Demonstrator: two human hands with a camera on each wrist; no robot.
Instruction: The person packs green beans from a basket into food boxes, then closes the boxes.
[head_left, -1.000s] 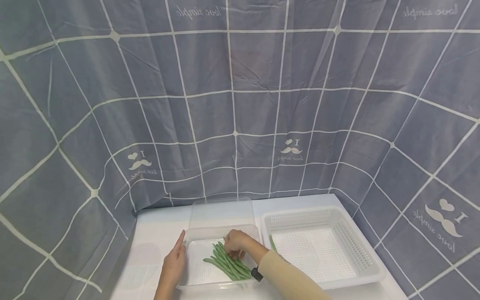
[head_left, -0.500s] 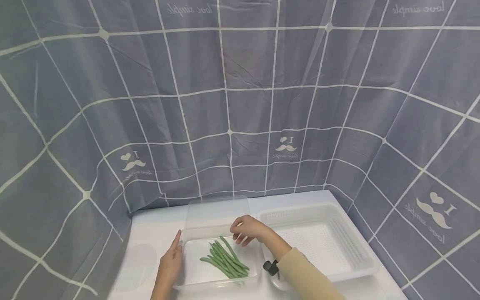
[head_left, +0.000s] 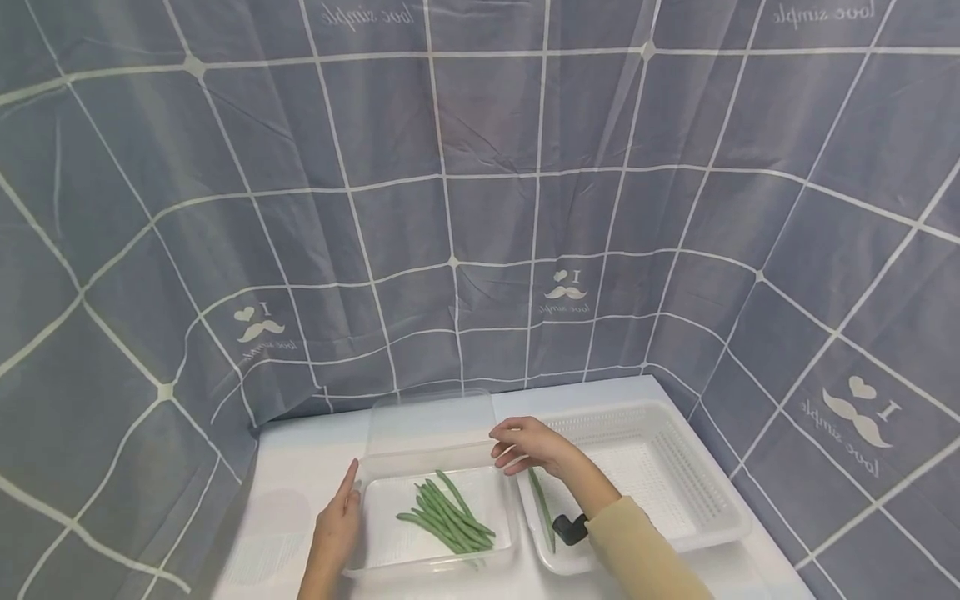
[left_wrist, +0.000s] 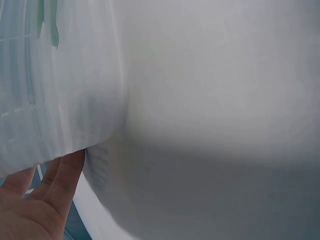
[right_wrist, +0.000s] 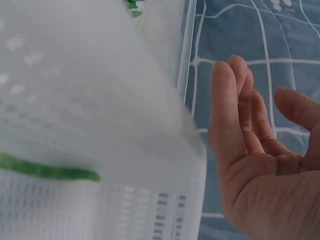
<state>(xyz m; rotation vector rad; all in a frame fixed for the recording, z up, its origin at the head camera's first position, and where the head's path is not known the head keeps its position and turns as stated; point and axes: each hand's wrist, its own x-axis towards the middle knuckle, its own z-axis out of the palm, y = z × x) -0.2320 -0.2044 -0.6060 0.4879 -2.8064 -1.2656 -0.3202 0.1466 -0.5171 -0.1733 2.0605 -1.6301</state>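
Observation:
My left hand (head_left: 336, 527) rests against the left side of a clear plastic container (head_left: 384, 498), fingers straight along its wall, as the left wrist view also shows (left_wrist: 50, 185). Inside the container a bundle of green beans (head_left: 450, 518) lies slanted, mostly parallel. My right hand (head_left: 531, 445) hovers over the back left corner of a white perforated basket (head_left: 645, 479), holding nothing. Its fingers are loosely bent, with the thumb apart, in the right wrist view. A single green bean (right_wrist: 55, 171) lies along the basket's left side.
Behind the container lies a clear plastic lid (head_left: 431, 417). The white table (head_left: 288, 454) carries everything, and a grey checked curtain (head_left: 480, 217) encloses its back and sides. A black wrist camera (head_left: 570, 529) sits at the right wrist, over the basket.
My right hand has lifted away from the beans, leaving them in the container, and moved right to the basket. My left hand stays at the container's side. The head view has shifted slightly.

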